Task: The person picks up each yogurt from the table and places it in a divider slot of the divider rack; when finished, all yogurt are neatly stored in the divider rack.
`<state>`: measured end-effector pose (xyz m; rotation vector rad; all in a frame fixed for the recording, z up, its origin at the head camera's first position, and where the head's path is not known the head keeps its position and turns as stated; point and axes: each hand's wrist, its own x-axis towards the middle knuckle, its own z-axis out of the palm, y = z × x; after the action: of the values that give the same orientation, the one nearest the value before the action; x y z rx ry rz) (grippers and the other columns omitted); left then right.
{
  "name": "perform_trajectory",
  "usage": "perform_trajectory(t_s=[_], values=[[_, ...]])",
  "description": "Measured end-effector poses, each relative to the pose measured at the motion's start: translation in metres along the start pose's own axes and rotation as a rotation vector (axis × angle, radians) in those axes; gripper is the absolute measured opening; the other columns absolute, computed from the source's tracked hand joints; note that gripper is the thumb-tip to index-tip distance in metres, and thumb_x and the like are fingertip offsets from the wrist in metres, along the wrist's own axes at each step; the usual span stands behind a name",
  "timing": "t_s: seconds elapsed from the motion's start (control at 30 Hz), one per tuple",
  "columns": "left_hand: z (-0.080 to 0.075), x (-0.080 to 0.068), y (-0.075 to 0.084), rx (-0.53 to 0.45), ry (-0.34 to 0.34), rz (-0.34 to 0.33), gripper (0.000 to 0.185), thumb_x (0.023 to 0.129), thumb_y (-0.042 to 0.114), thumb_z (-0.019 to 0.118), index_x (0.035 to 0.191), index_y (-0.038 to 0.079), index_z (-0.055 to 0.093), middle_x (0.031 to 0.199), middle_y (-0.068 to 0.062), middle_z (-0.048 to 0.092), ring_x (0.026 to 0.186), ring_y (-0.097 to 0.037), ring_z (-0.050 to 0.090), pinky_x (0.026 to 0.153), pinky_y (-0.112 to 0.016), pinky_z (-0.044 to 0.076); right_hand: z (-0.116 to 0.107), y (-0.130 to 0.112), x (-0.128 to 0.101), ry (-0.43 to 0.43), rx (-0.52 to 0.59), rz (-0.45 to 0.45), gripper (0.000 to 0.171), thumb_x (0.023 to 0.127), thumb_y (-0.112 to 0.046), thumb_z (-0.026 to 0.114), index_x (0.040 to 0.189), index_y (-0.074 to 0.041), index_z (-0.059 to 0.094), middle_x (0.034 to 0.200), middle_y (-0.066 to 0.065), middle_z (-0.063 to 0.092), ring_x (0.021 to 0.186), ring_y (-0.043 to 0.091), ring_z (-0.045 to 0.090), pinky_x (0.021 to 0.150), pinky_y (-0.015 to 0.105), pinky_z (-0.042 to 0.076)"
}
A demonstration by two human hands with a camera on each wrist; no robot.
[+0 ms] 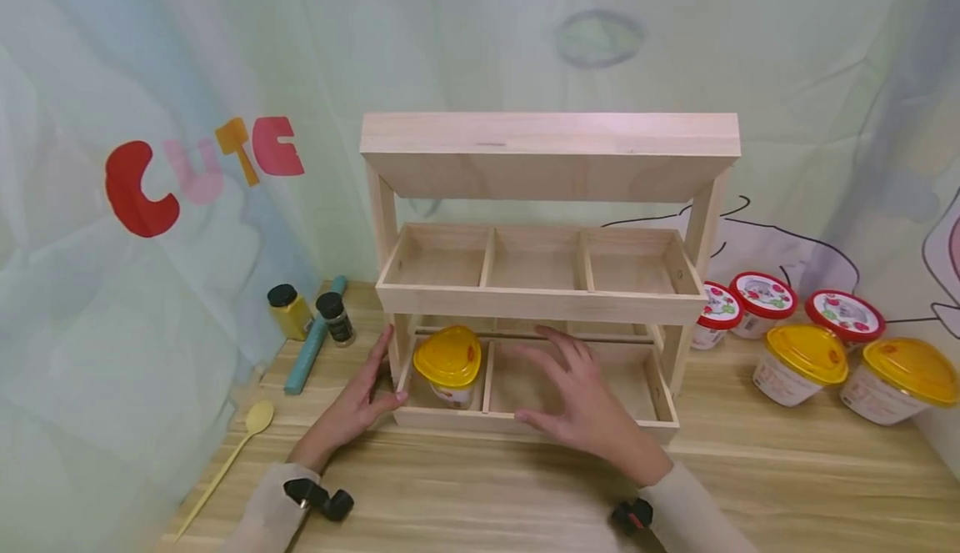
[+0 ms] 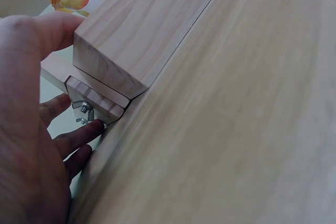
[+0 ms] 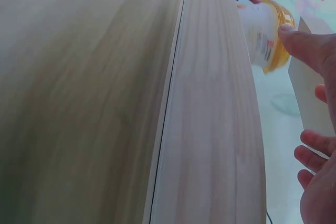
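A wooden two-tier rack (image 1: 540, 304) stands on the table. In the left compartment of its lower tray (image 1: 536, 424) sits a white tub with a yellow lid (image 1: 448, 358). My left hand (image 1: 352, 409) rests against the tray's left end, thumb on the front corner. In the left wrist view its fingers (image 2: 79, 139) lie by the wooden leg with wing nuts (image 2: 84, 107). Over the wider lower compartment my right hand (image 1: 581, 399) hovers with fingers spread, holding nothing. The right wrist view shows the yellow-lidded tub beyond my right thumb (image 3: 304, 45).
On the right stand two yellow-lidded tubs (image 1: 797, 369) and several red-rimmed tubs (image 1: 763, 303). To the left are a yellow jar (image 1: 291, 313), a dark-capped shaker (image 1: 336, 321), a teal rod (image 1: 306, 361) and a yellow spoon (image 1: 234, 457). A printed curtain (image 1: 480, 27) hangs behind.
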<state>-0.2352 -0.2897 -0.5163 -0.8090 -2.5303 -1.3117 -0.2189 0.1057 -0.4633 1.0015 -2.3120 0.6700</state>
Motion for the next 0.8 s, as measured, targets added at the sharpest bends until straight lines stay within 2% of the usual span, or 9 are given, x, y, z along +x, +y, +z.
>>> perform_trajectory(t_s=[0.1,0.3,0.43,0.53,0.63,0.67,0.8], values=[[0.001,0.001,0.004,-0.012,-0.013,-0.021,0.106,0.098,0.012,0.073,0.175,0.021,0.001,0.177,-0.034,0.014,0.149,-0.063,0.039,0.115,-0.084,0.029,-0.010,0.006,-0.010,0.010,-0.011,0.015,0.091,0.074,-0.045,0.094,0.154,-0.029,0.055,0.161,0.016,0.051,0.145,0.039,0.050,0.108,0.071,0.042],[0.001,0.002,0.005,0.013,-0.012,-0.025,0.106,0.097,0.008,0.073,0.174,0.019,0.002,0.176,-0.036,0.014,0.149,-0.063,0.039,0.116,-0.084,0.029,-0.028,0.020,-0.036,0.024,-0.062,0.043,0.091,0.074,-0.043,0.095,0.154,-0.023,0.056,0.157,0.019,0.054,0.143,0.043,0.051,0.105,0.070,0.042],[0.001,0.001,0.004,0.019,-0.011,-0.025,0.107,0.096,0.007,0.074,0.175,0.019,0.001,0.175,-0.036,0.016,0.149,-0.061,0.041,0.115,-0.083,0.031,-0.041,0.028,-0.049,0.028,-0.058,0.085,0.092,0.074,-0.041,0.096,0.155,-0.024,0.055,0.159,0.018,0.053,0.144,0.043,0.050,0.105,0.071,0.041],[0.000,0.002,0.004,0.026,-0.009,-0.024,0.108,0.096,0.008,0.074,0.175,0.019,0.001,0.175,-0.035,0.017,0.149,-0.059,0.043,0.114,-0.082,0.032,-0.051,0.033,-0.056,0.028,-0.059,0.111,0.090,0.075,-0.040,0.095,0.155,-0.025,0.055,0.161,0.018,0.051,0.144,0.043,0.050,0.108,0.072,0.039],[0.000,0.002,0.004,0.017,-0.012,-0.026,0.108,0.096,0.008,0.074,0.175,0.018,0.001,0.176,-0.035,0.016,0.149,-0.060,0.042,0.114,-0.083,0.031,-0.058,0.038,-0.063,0.035,-0.070,0.122,0.087,0.077,-0.038,0.094,0.153,-0.021,0.057,0.160,0.020,0.051,0.143,0.044,0.049,0.112,0.071,0.037],[0.001,0.001,-0.004,0.012,-0.014,-0.033,0.108,0.097,0.011,0.075,0.175,0.020,0.001,0.179,-0.028,0.015,0.151,-0.054,0.043,0.119,-0.077,0.033,-0.061,0.039,-0.065,0.041,-0.076,0.123,0.086,0.076,-0.037,0.094,0.152,-0.019,0.058,0.160,0.021,0.051,0.143,0.045,0.049,0.112,0.069,0.037],[0.001,0.001,-0.007,-0.008,-0.014,-0.026,0.107,0.097,0.013,0.075,0.175,0.020,0.002,0.179,-0.027,0.014,0.151,-0.056,0.041,0.119,-0.079,0.031,-0.071,0.045,-0.071,0.057,-0.101,0.137,0.085,0.075,-0.033,0.094,0.151,-0.016,0.059,0.159,0.022,0.052,0.140,0.045,0.050,0.109,0.070,0.038]])
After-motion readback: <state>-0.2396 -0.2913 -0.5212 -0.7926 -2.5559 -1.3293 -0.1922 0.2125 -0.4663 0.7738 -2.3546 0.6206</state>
